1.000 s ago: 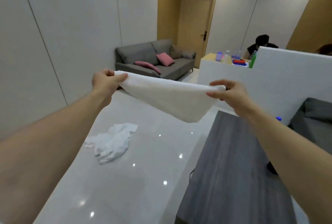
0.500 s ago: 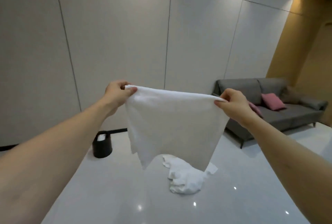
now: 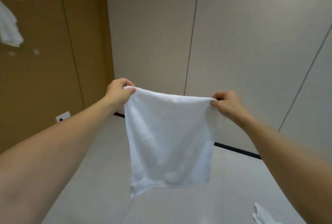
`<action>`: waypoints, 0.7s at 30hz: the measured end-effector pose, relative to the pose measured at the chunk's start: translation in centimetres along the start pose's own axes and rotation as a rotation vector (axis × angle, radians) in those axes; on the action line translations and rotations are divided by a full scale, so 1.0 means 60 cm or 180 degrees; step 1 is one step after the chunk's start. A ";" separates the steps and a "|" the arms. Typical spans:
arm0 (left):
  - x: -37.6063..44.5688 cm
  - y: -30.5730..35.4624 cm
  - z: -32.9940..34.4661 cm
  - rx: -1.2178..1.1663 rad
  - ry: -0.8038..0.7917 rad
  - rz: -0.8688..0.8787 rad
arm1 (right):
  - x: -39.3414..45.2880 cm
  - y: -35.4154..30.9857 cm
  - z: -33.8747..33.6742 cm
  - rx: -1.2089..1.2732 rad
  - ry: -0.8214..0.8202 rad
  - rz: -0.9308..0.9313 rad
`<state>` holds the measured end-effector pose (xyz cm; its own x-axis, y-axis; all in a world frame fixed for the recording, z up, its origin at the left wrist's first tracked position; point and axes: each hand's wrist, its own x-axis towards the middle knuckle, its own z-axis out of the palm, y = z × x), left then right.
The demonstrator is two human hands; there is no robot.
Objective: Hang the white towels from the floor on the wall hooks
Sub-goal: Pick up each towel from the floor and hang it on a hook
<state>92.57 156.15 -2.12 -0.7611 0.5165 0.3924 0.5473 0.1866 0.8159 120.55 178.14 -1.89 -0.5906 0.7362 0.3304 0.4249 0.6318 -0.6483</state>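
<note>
The left hand (image 3: pixel 119 89) and right hand (image 3: pixel 227 103) each pinch a top corner of a white towel (image 3: pixel 168 139), which hangs spread between them above the floor (image 3: pixel 100 179); another towel (image 3: pixel 9 26) hangs on the brown wall (image 3: pixel 45 62), a third (image 3: pixel 260 217) lies on the floor

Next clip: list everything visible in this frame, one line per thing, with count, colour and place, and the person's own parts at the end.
held towel: one, white, hanging spread out at centre, pinched by its top corners.
hung towel: one, white, on the brown wall at far left.
floor towel: one, white, on the floor at bottom right, partly cut off.
wall spots: a few, pale and blurred, on the brown wall; possibly hooks.
socket: one, white, low on the brown wall.
baseboard: one, black, along the foot of the grey wall.
left hand: pinches the held towel's left corner.
right hand: pinches its right corner.
</note>
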 end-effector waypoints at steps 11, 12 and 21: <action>0.238 -0.240 -0.291 0.0861 0.0486 -0.0266 | 0.314 -0.275 0.374 0.0330 -0.0570 -0.0616; 0.264 -0.254 -0.318 0.0990 0.0436 -0.0269 | 0.344 -0.301 0.402 0.0328 -0.0600 -0.0656; 0.466 -0.359 -0.482 0.1699 0.0265 -0.0338 | 0.566 -0.485 0.613 0.0829 -0.0519 -0.1299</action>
<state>49.41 142.40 3.57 -0.8349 0.4078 0.3695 0.5500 0.6432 0.5328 62.91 175.85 2.96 -0.7809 0.3816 0.4945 -0.0355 0.7633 -0.6451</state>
